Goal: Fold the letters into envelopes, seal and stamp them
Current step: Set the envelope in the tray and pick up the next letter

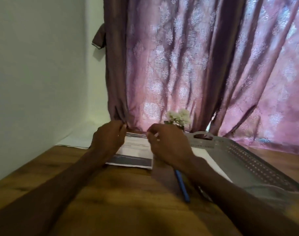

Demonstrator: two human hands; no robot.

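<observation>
Wooden table [128,201] carries a blue pen [182,186] and a letter [135,150]; left hand [108,140] and right hand [169,147] each grip its far edge with curled fingers.

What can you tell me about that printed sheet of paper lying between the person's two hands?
The white printed paper letter lies flat on the brown wooden table, near its far edge. Dark bands run across its near and far ends, with blurred text lines between. The left hand and right hand rest at its sides, fingers curled at the far edge, seemingly lifting it to fold.
</observation>
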